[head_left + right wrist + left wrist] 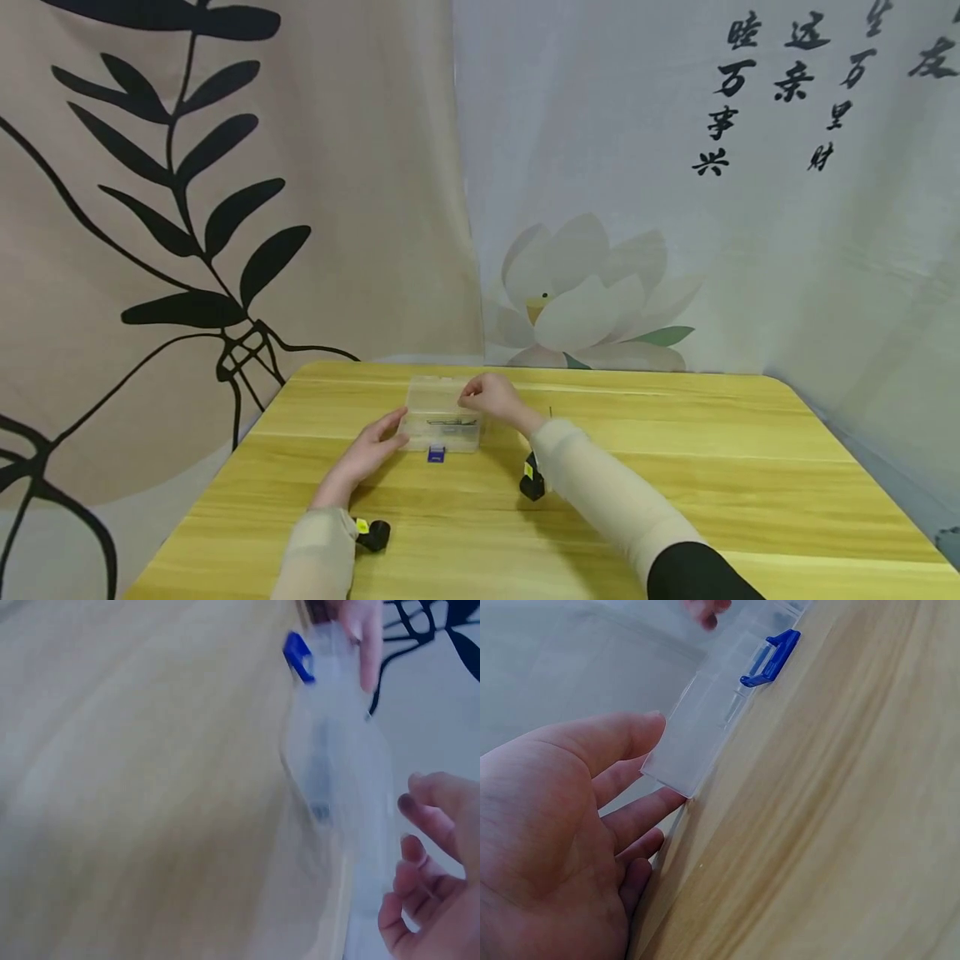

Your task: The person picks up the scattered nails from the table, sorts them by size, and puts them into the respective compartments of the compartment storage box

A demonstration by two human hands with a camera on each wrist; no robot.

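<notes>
A clear plastic box [440, 437] stands on the table with its see-through lid [435, 393] raised at the back. Several thin dark pieces [452, 422] lie inside, too small to identify. A blue latch [774, 658] hangs at the front. At the box's left end, my left hand [377, 439] rests its fingertips against the wall; the thumb [639, 735] lies at the upper edge with the fingers fairly straight. My right hand [491, 397] hovers over the right part of the box by the lid, fingers [420, 881] loosely curled and nothing visible in them.
The wooden table [712, 467] extends to both sides and toward me. Small black devices with yellow labels sit at the left wrist [373, 535] and the right wrist [532, 479]. Behind the table hangs a printed curtain [375, 208] with leaves and a flower.
</notes>
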